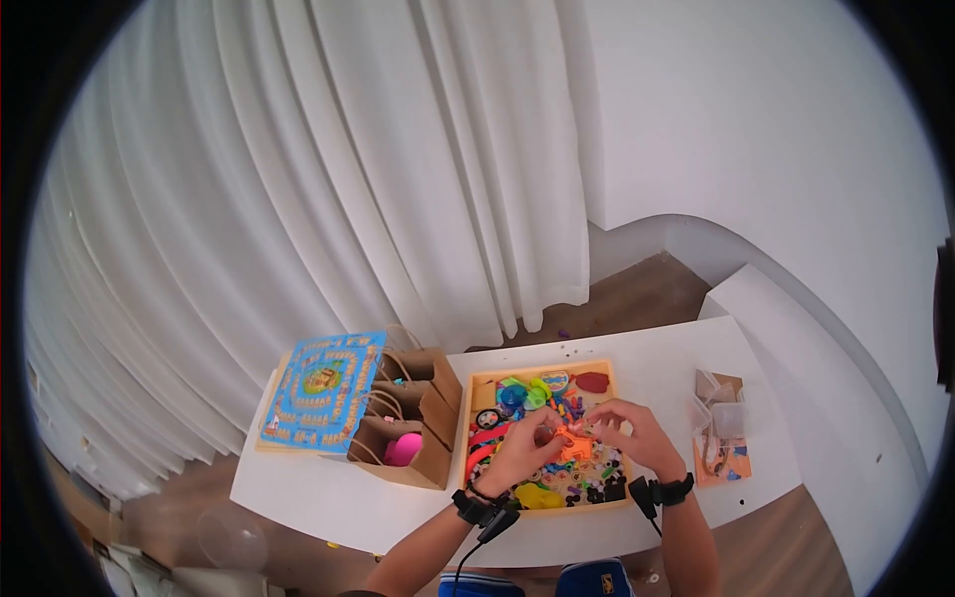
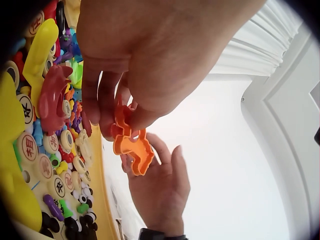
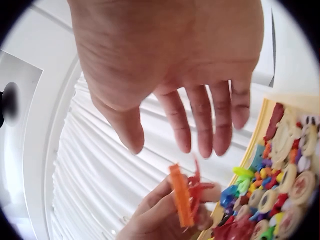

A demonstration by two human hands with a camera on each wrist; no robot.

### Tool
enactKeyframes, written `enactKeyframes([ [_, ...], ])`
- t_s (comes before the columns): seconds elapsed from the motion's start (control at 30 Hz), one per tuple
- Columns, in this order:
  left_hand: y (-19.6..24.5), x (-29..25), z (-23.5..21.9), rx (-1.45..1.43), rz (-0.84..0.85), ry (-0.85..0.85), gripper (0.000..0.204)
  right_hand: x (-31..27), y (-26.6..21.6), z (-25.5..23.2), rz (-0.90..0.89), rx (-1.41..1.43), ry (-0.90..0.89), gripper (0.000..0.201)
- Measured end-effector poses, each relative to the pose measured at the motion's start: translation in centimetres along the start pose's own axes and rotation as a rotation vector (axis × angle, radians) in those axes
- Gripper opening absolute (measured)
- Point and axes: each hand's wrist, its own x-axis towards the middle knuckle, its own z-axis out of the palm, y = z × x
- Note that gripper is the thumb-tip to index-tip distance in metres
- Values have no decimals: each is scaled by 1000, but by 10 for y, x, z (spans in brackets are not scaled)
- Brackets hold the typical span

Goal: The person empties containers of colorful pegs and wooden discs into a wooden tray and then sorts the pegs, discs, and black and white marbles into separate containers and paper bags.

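Orange animal-shaped outline (image 1: 575,445) is held up over the shallow tray (image 1: 542,368) of small toys, pinched between the thumb and fingers of the left hand (image 1: 527,453) — a thin red piece (image 3: 198,188) is gripped right beside it. The right hand (image 1: 639,435) is near, to the right and touching neither, its thumb and fingers extended and spread apart. Paper bags (image 1: 432,460) stand left of the tray, the nearer holding something pink (image 1: 403,450); clear containers (image 1: 728,420) lie to the right — all on the white table (image 1: 657,348).
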Motion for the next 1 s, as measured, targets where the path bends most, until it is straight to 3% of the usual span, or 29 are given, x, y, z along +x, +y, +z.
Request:
enactKeyframes([
  [0.07, 10, -3, -1, -27, -14, 7, 18, 4, -21, 14, 88, 29, -98, 30],
  [0.13, 0, -2, 2, -126, 109, 92, 18, 5, -31, 26, 114, -207, -155, 36],
  [0.2, -5, -8, -4, -174, 74, 68, 19, 4, -20, 36, 118, -168, -157, 34],
  [0.27, -8, -14, -11, -225, 41, 57, 20, 5, -18, 43, 302, 93, -140, 30],
  [0.3, -9, -18, -14, -242, 69, 24, 20, 5, -18, 46, 303, 75, -162, 30],
  [0.5, -21, -33, -39, -169, 165, 19, 14, 19, -23, 45, 241, 39, -14, 25],
  [0.57, -31, -36, -49, -214, 191, -137, 13, 36, -46, 45, 209, 52, 87, 26],
  [0.67, -41, -40, -49, -342, 326, -129, 18, 76, -89, 73, 64, 39, 49, 27],
  [0.77, -32, -49, -57, -421, 240, -185, 22, 115, -118, 108, 33, -91, -50, 28],
  [0.9, -31, -54, -66, -397, 287, -162, 26, 158, -123, 159, -92, -223, -136, 29],
  [1.0, -37, -59, -71, -286, 207, -220, 28, 177, -112, 190, -163, -316, -189, 30],
])
